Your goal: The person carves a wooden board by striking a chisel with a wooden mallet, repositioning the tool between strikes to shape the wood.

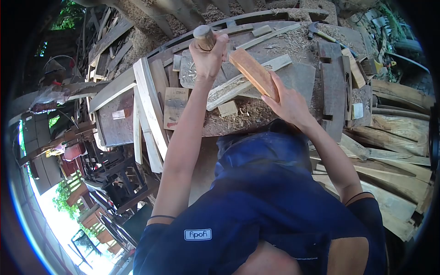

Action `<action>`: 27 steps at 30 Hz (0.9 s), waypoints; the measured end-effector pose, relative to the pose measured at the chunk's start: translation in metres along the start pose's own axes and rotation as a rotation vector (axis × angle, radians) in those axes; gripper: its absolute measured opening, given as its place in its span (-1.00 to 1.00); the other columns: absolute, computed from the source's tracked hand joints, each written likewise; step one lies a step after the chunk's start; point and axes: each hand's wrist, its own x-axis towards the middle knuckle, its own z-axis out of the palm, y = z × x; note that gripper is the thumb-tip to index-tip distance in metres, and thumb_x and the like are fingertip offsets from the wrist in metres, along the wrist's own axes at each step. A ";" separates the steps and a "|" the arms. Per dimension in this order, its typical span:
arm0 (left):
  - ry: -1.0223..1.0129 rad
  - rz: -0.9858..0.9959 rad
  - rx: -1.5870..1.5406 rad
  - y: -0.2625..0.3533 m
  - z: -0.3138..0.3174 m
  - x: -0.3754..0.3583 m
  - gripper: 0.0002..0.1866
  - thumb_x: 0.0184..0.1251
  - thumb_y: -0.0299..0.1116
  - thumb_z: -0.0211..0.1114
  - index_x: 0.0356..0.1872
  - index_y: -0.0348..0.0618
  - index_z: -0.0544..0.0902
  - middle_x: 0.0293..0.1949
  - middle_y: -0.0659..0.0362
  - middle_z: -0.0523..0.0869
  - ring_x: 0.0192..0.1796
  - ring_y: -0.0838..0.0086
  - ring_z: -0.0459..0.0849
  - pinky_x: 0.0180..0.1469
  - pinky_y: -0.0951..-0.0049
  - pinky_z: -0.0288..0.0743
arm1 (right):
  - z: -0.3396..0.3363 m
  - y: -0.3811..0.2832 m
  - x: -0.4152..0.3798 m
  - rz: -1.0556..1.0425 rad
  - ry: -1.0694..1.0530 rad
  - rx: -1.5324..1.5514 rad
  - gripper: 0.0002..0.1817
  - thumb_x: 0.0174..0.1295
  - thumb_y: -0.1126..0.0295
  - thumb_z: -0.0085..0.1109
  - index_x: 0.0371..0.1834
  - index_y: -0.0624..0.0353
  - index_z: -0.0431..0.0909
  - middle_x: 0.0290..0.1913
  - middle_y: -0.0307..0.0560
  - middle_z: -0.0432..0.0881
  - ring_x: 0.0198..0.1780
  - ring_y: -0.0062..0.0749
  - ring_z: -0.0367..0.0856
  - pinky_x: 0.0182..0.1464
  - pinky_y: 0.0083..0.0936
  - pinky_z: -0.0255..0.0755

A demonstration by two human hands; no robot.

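Note:
My left hand (207, 59) is closed around the round wooden handle (204, 38) of what looks like a chisel; its blade is hidden by the fist. My right hand (288, 101) grips one end of a reddish-brown wooden block (253, 73), tilted with its far end up towards the left hand. Below both hands a pale wooden piece with a long slot (229, 93) lies across the bench (302, 82), with shavings in and around it. Part of that slotted piece is covered by the block. A small offcut (228, 108) sits at its near side.
A hammer (327, 36) lies at the back right of the bench. Long pale boards (151, 110) lean over its left end. Shavings (256, 114) are scattered about. Stacked timber (394, 133) fills the right side, and dark furniture frames (119, 174) stand lower left.

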 end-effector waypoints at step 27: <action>-0.594 0.199 1.217 -0.022 -0.058 -0.028 -0.43 0.08 -0.19 0.56 0.17 0.01 0.62 0.13 0.27 0.66 0.01 0.30 0.74 0.04 0.28 0.61 | -0.004 0.004 -0.012 0.101 -0.072 0.202 -0.11 0.29 -0.16 0.11 0.57 0.05 0.03 -0.12 0.43 0.68 -0.05 0.34 0.67 0.05 0.03 0.51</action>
